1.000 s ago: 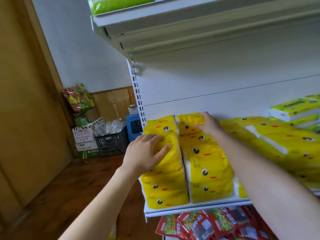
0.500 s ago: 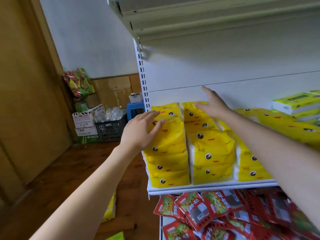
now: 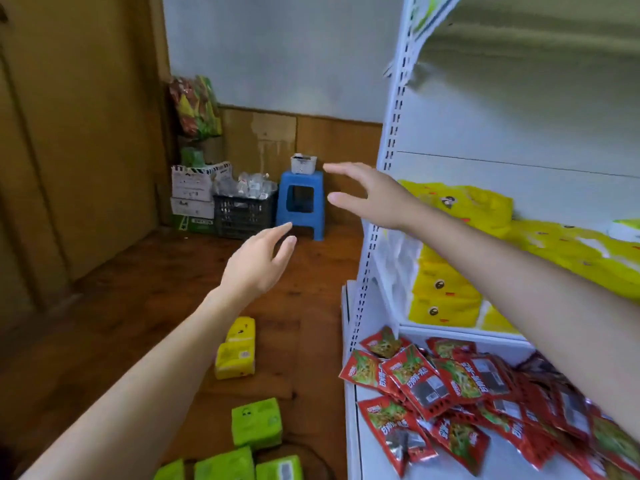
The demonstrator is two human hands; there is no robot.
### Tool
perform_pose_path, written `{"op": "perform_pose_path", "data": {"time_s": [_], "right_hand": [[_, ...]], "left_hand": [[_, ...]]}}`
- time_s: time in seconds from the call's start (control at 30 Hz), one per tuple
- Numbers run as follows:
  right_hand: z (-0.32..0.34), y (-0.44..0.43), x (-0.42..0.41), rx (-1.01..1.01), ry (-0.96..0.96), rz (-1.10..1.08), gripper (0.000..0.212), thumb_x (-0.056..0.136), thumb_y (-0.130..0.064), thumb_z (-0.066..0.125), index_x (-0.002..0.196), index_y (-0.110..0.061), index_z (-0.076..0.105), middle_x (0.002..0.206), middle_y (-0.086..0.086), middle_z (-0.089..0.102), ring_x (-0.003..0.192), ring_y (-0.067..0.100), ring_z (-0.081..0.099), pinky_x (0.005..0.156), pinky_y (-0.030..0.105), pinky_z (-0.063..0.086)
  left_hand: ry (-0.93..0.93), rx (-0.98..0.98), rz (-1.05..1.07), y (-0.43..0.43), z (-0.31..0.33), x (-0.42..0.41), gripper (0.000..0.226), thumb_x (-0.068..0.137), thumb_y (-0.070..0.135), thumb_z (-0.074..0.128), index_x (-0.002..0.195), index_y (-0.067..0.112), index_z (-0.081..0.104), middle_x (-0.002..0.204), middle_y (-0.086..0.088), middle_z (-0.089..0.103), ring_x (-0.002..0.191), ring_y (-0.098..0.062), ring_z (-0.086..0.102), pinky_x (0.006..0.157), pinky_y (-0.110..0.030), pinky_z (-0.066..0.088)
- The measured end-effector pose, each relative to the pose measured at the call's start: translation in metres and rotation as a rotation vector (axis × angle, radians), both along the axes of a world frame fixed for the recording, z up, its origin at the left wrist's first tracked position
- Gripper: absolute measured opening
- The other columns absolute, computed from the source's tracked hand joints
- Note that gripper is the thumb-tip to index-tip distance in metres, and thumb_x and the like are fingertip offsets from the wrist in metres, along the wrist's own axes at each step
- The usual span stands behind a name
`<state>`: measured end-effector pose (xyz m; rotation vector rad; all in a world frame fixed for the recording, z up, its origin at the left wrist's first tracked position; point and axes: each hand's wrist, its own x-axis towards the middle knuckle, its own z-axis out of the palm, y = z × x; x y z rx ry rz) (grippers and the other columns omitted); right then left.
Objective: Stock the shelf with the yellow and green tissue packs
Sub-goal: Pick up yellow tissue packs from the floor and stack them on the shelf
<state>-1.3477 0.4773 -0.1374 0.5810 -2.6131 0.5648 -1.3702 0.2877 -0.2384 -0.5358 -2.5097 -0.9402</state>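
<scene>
Yellow tissue packs with cartoon eyes stand stacked on the white shelf at the right. On the wooden floor lies one yellow tissue pack, with several green tissue packs nearer to me. My left hand hangs in the air over the floor, fingers relaxed, holding nothing. Left of the shelf upright, my right hand is spread and empty, off the packs.
Red snack sachets are heaped on the lower shelf. Against the far wall stand a blue stool, a black crate, cardboard boxes and hanging snack bags. A wooden door is at the left.
Both hands have come off the stacked yellow packs and swung left, away from the shelf. My view has turned left and down, so the floor packs show.
</scene>
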Motion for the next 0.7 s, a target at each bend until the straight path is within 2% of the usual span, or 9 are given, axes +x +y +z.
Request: {"op": "perform_pose_path", "data": {"time_s": [0.13, 0.27, 0.33, 0.4, 0.57, 0.7], "right_hand": [[-0.061, -0.089, -0.022, 0.039, -0.144, 0.082, 0.048, 0.095, -0.029, 0.051, 0.141, -0.023, 0.037, 0.147, -0.002, 0.035, 0.135, 0.011, 0.03, 0.102, 0.017, 0.022], [-0.155, -0.149, -0.048, 0.046, -0.308, 0.087, 0.052, 0.092, -0.031, 0.055, 0.14, -0.024, 0.037, 0.145, 0.007, 0.036, 0.136, 0.019, 0.031, 0.108, 0.027, 0.025], [-0.2, -0.164, -0.059, 0.054, -0.386, 0.088, 0.054, 0.092, -0.03, 0.056, 0.141, -0.022, 0.036, 0.145, 0.009, 0.035, 0.137, 0.02, 0.029, 0.108, 0.025, 0.023], [-0.243, -0.171, -0.07, 0.034, -0.428, 0.069, 0.055, 0.091, -0.025, 0.058, 0.141, -0.018, 0.037, 0.144, 0.011, 0.036, 0.136, 0.02, 0.03, 0.104, 0.019, 0.021], [-0.347, -0.156, -0.086, -0.018, -0.538, -0.045, 0.059, 0.087, -0.024, 0.062, 0.14, -0.017, 0.038, 0.143, 0.015, 0.037, 0.135, 0.023, 0.032, 0.108, 0.024, 0.022], [-0.388, -0.127, -0.105, 0.027, -0.638, -0.105, 0.062, 0.087, -0.025, 0.063, 0.141, -0.016, 0.036, 0.139, 0.019, 0.04, 0.133, 0.027, 0.032, 0.105, 0.024, 0.024]], "left_hand": [[-0.094, 0.08, 0.092, -0.089, -0.055, 0.007, 0.045, 0.097, 0.03, 0.047, 0.141, 0.022, 0.042, 0.141, -0.003, 0.048, 0.131, -0.019, 0.042, 0.104, -0.032, 0.036], [-0.166, 0.058, 0.165, -0.156, -0.101, 0.009, 0.047, 0.096, 0.028, 0.049, 0.141, 0.022, 0.041, 0.143, -0.003, 0.046, 0.131, -0.02, 0.042, 0.104, -0.033, 0.037], [-0.211, 0.029, 0.175, -0.177, -0.129, 0.004, 0.047, 0.095, 0.026, 0.049, 0.141, 0.02, 0.041, 0.144, -0.004, 0.045, 0.131, -0.021, 0.043, 0.104, -0.034, 0.037], [-0.265, -0.012, 0.166, -0.185, -0.161, -0.004, 0.047, 0.095, 0.025, 0.05, 0.141, 0.019, 0.041, 0.144, -0.004, 0.044, 0.13, -0.021, 0.044, 0.103, -0.032, 0.037], [-0.385, -0.049, 0.088, -0.171, -0.237, -0.02, 0.046, 0.092, 0.016, 0.054, 0.137, 0.01, 0.046, 0.139, -0.01, 0.049, 0.129, -0.022, 0.044, 0.101, -0.021, 0.028], [-0.432, -0.01, 0.135, -0.164, -0.269, -0.026, 0.045, 0.093, 0.019, 0.053, 0.137, 0.013, 0.046, 0.14, -0.008, 0.049, 0.13, -0.021, 0.044, 0.101, -0.027, 0.033]]}}
